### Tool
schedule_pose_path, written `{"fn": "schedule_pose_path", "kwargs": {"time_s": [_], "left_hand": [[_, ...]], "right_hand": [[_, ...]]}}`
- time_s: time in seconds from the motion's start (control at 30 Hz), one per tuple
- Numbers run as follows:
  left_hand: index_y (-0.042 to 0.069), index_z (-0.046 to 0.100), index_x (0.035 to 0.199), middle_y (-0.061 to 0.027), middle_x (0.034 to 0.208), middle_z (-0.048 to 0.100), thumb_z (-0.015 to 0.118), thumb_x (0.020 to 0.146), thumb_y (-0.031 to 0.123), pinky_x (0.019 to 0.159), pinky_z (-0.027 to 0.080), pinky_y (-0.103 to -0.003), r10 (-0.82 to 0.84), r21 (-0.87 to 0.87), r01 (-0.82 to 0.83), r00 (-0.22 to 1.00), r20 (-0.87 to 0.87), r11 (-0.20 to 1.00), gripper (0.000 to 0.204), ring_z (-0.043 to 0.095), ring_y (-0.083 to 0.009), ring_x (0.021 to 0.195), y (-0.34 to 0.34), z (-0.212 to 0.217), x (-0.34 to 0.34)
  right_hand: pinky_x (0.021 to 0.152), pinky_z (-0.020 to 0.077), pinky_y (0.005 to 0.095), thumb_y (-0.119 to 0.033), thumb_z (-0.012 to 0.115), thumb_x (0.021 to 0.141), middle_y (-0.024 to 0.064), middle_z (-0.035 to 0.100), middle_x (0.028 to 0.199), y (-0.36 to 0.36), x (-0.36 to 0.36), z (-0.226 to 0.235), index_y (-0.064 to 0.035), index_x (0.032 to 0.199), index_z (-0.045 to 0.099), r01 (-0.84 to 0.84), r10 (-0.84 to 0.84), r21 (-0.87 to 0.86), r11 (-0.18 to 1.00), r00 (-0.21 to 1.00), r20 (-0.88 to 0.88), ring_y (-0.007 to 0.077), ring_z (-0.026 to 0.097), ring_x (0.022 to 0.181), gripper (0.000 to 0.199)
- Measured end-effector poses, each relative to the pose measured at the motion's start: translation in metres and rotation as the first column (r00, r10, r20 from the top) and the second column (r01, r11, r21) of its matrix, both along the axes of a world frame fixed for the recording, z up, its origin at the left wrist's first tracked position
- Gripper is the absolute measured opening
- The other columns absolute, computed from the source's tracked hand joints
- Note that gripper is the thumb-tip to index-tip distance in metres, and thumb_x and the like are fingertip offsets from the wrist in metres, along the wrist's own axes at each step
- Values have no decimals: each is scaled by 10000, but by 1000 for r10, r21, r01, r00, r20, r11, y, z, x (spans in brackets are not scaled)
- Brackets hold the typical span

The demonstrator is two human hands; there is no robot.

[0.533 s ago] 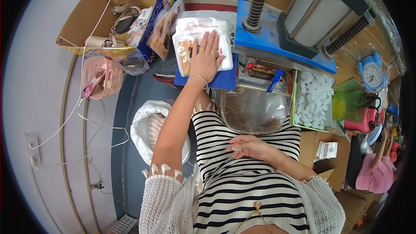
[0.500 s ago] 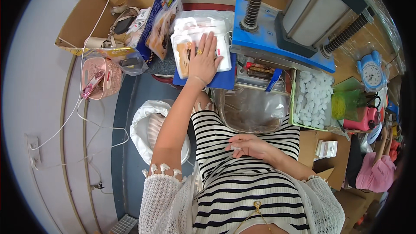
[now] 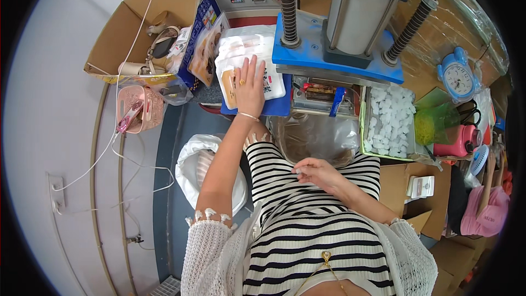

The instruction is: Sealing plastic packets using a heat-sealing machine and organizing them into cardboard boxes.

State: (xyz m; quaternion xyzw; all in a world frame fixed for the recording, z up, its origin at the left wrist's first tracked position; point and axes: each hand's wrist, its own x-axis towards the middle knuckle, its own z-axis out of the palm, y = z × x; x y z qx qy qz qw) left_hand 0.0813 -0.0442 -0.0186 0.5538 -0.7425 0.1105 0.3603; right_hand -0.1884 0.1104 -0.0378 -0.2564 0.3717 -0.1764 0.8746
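My left hand lies flat on a stack of white printed pouches, its fingers stretched out and slightly spread. The pouches rest on a blue pad at the bench's front edge, the upper ones fanned toward the back. Over my lap, my right hand is half curled, thumb and fingertips pinched together. Between those fingertips a small whitish plastic piece shows, mostly hidden. Similar small white pieces fill a green-edged box to the right.
A press with a blue plate stands right of the stack. Below it hangs a clear plastic-lined bin. A white bag sits at the left, under a pink basket. Far right are a blue clock and a pink bottle.
The view has shifted, with the press appearing farther left. My left hand still lies on the pouches, slightly nearer their left side. My right hand's fingers have drawn together more.
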Motion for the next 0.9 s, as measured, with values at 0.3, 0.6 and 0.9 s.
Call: {"fn": "schedule_pose_path", "kwargs": {"time_s": [0.3,0.6,0.9], "left_hand": [[71,606,1148,-129,1164,596,702,804,109,965,423,-453,122,199,-134,990,67,971,359,564,-311,1098,102,-16,-66],[43,678,810,-40,750,626,719,847,141,585,438,-245,47,444,317,769,-637,838,113,566,-111,676,106,60,-111],[-44,690,901,-12,777,674,702,884,176,581,453,-198,357,464,639,299,-885,613,221,550,-33,656,102,10,-148]], "right_hand": [[718,517,262,-77,586,921,90,678,937,-46,-31,55,-6,1074,588,361,-516,-543,758,841,-161,133,614,740,169],[737,472,244,-94,588,925,61,666,965,-101,-37,105,-17,1143,628,-27,-651,-990,135,751,-109,114,594,820,235],[763,475,263,-138,577,940,80,655,961,-103,-36,56,-17,1152,626,95,-554,-852,516,796,-246,146,591,837,249]]}}
